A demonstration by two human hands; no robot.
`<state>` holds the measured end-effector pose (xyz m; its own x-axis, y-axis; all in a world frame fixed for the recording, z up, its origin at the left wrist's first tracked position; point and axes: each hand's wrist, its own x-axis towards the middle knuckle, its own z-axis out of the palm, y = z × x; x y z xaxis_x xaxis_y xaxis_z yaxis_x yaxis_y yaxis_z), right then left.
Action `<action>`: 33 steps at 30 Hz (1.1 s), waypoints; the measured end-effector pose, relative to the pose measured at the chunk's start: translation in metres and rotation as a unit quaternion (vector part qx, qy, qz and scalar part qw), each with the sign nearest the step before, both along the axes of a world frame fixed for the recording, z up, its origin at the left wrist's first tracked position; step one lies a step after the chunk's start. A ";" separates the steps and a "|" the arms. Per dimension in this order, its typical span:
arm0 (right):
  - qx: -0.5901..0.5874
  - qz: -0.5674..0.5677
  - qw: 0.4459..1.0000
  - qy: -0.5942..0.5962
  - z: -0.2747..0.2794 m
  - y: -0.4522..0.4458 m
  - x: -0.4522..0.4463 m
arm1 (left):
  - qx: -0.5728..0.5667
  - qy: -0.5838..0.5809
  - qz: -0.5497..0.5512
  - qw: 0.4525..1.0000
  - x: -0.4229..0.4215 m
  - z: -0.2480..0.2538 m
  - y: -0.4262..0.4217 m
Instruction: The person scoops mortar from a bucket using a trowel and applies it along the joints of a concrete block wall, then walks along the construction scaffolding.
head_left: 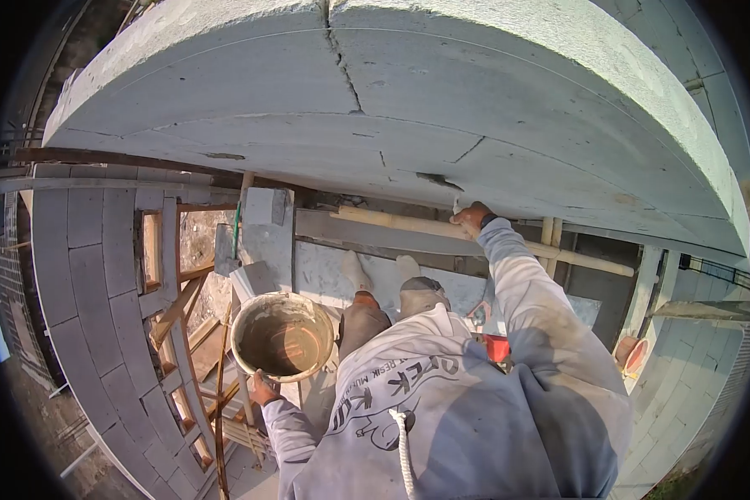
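Note:
My left hand (pixel 265 388) grips the near rim of a round bucket (pixel 329 321), which has grey-brown wet mix inside and dried smears along its edge. My right hand (pixel 472 218) is stretched forward, fingers closed round a slim trowel-like tool (pixel 457 205) held up against the block wall (pixel 442 133). A dark, narrow shape (pixel 436 180) shows on the wall just beyond the tool; whether it is a gap or the blade I cannot tell. Cracks and joint lines run across the pale wall face.
Below the wall a bamboo pole (pixel 400 221) runs sideways past my feet. A green-handled tool (pixel 237 229) lies by a block at left. Wooden frames (pixel 171 321) and another block wall (pixel 100 308) stand further left. A small container (pixel 631 353) sits at right.

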<state>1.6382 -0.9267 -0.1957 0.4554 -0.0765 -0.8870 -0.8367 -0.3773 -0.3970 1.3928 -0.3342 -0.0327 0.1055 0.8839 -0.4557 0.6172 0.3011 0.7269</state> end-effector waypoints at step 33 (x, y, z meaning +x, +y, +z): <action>-0.205 0.333 0.917 -0.082 0.050 -0.001 0.041 | 0.144 0.030 -0.302 0.942 0.040 0.004 -0.078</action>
<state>1.6794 -0.9274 -0.1456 0.6464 -0.0456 -0.7616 -0.3083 -0.9287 -0.2061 1.4330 -0.4118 -0.0289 0.6096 0.7592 -0.2280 0.6556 -0.3212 0.6834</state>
